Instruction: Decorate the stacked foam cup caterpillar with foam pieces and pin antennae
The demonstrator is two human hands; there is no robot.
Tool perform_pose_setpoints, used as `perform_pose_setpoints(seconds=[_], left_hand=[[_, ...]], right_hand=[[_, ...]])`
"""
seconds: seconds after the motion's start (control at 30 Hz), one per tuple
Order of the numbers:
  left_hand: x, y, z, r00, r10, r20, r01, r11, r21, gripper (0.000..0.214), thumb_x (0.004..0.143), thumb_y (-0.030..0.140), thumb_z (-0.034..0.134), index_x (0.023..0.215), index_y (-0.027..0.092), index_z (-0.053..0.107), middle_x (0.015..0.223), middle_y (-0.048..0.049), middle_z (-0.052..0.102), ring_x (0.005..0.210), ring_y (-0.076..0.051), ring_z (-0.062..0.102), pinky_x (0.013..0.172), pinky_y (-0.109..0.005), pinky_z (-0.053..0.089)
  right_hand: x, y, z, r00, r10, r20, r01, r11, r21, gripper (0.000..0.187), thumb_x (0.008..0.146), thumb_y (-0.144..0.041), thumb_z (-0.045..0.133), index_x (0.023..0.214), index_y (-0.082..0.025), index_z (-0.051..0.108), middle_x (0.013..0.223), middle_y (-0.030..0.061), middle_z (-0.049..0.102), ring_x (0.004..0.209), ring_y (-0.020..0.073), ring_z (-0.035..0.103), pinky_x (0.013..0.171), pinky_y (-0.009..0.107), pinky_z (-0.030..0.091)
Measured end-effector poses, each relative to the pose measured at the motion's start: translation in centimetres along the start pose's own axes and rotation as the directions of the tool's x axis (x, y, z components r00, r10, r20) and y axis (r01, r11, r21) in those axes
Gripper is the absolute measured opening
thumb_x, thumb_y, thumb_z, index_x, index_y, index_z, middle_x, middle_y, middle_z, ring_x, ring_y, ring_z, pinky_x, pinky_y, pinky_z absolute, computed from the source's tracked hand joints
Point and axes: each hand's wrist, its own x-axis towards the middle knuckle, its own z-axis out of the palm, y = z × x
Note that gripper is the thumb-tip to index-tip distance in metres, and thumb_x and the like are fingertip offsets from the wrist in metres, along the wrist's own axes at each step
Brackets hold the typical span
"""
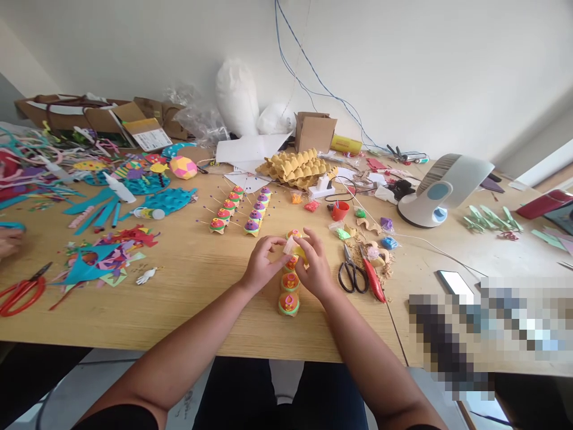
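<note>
My left hand (265,263) and my right hand (314,266) meet over the table, fingers closed on a small clear packet (290,245) with something yellow, apparently soft clay, in it. Below and partly behind them runs a row of orange egg-carton cups (289,301) trimmed with green, yellow and pink clay; my hands hide some of these. Two finished-looking carton rows stand beyond to the left, one with red and green tops (228,206), the other with purple tops (256,214). Thin pins with dark heads stick out of their sides.
Black scissors (353,276) and a red-handled cutter (373,275) lie right of my hands, near clay packets (389,243) and a red cup (340,210). A white fan (441,191) stands farther right. Paper scraps (111,254), red scissors (22,292) and another person's hand (9,240) are left.
</note>
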Motion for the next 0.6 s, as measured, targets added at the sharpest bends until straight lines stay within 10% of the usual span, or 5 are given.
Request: perform_pose_setpoints(seconds=[0.43, 0.6], left_hand=[[0.06, 0.15, -0.07, 0.988, 0.12, 0.1, -0.114, 0.991, -0.063, 0.017, 0.089, 0.031, 0.068, 0.103, 0.022, 0.064, 0.107, -0.0065, 0.063, 0.104, -0.02, 0.058, 0.092, -0.035, 0.048], [0.07, 0.38, 0.12, 0.993, 0.005, 0.117, 0.013, 0.989, -0.148, 0.017, 0.092, 0.033, 0.064, 0.103, 0.02, 0.065, 0.102, -0.0064, 0.063, 0.095, -0.018, 0.059, 0.08, -0.03, 0.049]], right_hand=[[-0.19, -0.6, -0.21, 1.0, -0.02, 0.006, 0.02, 1.0, 0.009, 0.07, 0.082, 0.001, 0.046, 0.144, -0.031, 0.045, 0.151, 0.0123, 0.04, 0.125, 0.0224, 0.056, 0.102, 0.044, 0.052], [-0.12, -0.99, -0.43, 0.999, -0.049, -0.022, 0.049, 0.999, 0.008, 0.068, 0.082, 0.0, 0.048, 0.143, -0.031, 0.046, 0.149, 0.0127, 0.042, 0.122, 0.0225, 0.058, 0.103, 0.045, 0.051]])
